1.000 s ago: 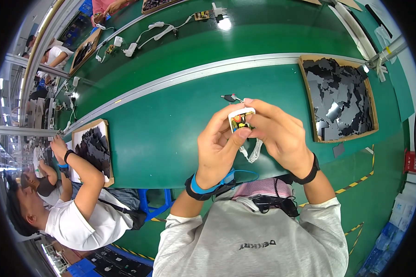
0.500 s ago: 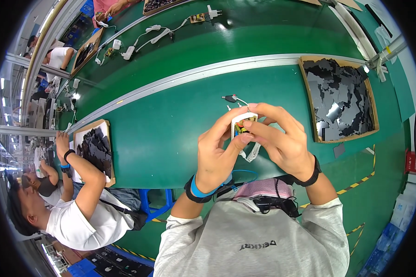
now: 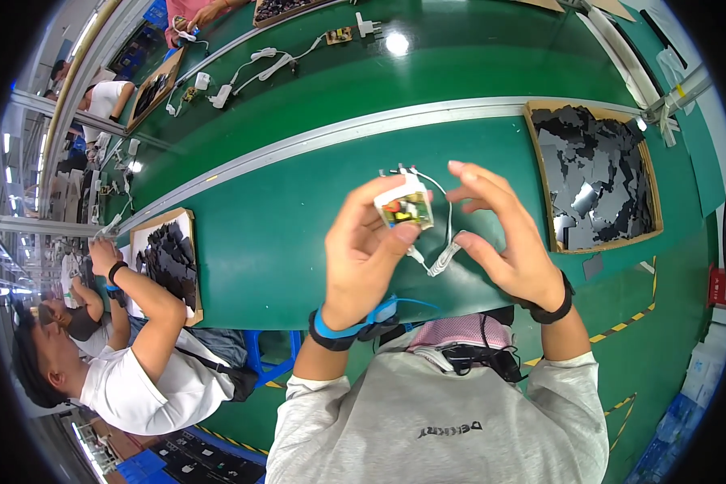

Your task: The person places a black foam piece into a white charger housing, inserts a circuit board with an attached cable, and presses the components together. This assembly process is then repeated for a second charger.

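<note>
My left hand (image 3: pixel 355 250) grips a white power adapter (image 3: pixel 404 205) whose casing stands open on one side. Inside it a circuit board with red, yellow and green parts shows. To the right, my right hand (image 3: pixel 515 252) holds nothing, its fingers spread and apart from the adapter. A white cable (image 3: pixel 445 256) leaves the adapter and lies bundled between my two hands, close to my right thumb. Small metal or dark tips show just beyond the adapter, partly hidden by it.
A cardboard tray (image 3: pixel 660 230) of dark sheet pieces lies at the right, another tray (image 3: pixel 196 278) at the left by a seated co-worker (image 3: pixel 157 379). A metal rail (image 3: pixel 323 133) crosses the green table. Past it lie white adapters with cables (image 3: pixel 222 95) and a bare circuit board (image 3: pixel 339 35).
My right hand has let go of the adapter and moved right, its fingers opening. My left hand has shifted slightly left, turning the adapter so its circuit board faces up more.
</note>
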`<state>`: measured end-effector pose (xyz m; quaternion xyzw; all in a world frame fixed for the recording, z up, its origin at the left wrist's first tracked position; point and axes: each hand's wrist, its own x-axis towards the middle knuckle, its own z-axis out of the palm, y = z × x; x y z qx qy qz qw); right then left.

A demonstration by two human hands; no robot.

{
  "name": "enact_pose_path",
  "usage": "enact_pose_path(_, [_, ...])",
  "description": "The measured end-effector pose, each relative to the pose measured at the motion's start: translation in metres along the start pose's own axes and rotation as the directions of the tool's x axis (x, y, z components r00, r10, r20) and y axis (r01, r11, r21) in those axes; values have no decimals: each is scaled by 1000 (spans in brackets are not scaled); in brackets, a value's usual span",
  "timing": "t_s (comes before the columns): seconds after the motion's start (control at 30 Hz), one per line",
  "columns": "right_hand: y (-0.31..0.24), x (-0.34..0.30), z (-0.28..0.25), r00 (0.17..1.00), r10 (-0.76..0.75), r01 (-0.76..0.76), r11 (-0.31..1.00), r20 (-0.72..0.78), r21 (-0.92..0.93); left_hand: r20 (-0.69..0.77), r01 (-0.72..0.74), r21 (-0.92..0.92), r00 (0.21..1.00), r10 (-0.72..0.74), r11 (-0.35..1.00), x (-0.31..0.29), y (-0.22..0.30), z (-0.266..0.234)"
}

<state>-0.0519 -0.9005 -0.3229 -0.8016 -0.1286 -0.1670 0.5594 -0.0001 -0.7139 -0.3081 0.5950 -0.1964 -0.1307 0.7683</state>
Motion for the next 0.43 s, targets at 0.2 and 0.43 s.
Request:
enact_pose_path(0.2, [27, -28, -4, 912, 60, 207, 788, 407, -580, -72, -71, -48, 995, 67, 996, -9, 16, -24])
enact_pose_path(0.43, [11, -21, -35, 341, 622, -299, 783, 705, -546, -32, -142, 500, 983, 182, 854, -23, 76, -62])
